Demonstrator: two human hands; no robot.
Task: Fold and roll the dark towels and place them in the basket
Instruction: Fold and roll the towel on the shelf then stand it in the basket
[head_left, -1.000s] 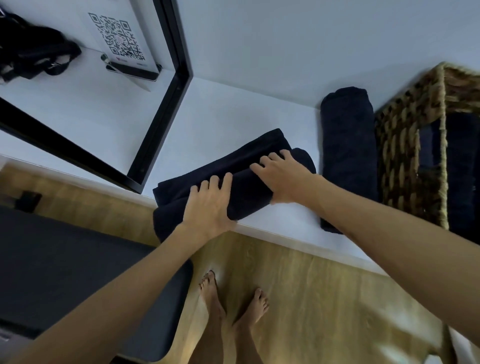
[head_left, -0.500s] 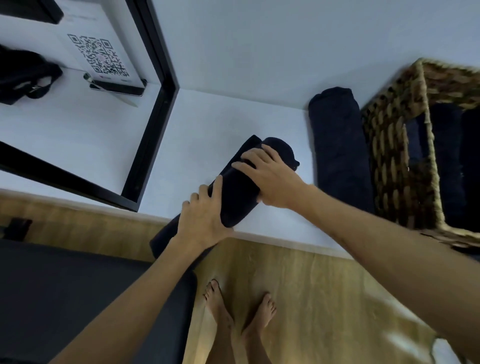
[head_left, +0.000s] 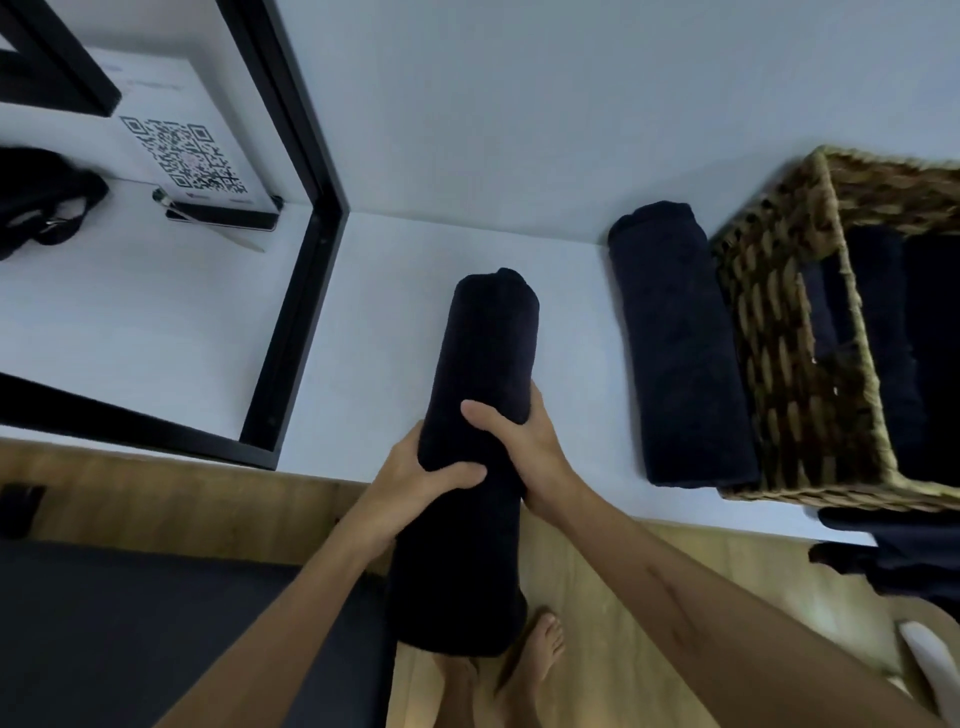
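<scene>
The rolled towel (head_left: 480, 415) points away from me, far end over the worktop (head_left: 374, 322), near end past its edge. My left hand (head_left: 415, 478) and right hand (head_left: 519, 441) clamp its middle from either side, thumbs across the top. Basket (head_left: 779, 338) sits right.

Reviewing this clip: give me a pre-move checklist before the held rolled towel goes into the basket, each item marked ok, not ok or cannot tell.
1. Roll intact: the rolled towel looks tight, no loose flap showing. Ok.
2. Grip: the left hand and right hand both wrap its middle. Ok.
3. Path: a second rolled towel lies between it and the basket; it must be lifted over. Not ok for sliding.
4. Basket room: dark towels already fill the visible part. Cannot tell.
5. Basket seated on the white shelf. Ok.
</scene>
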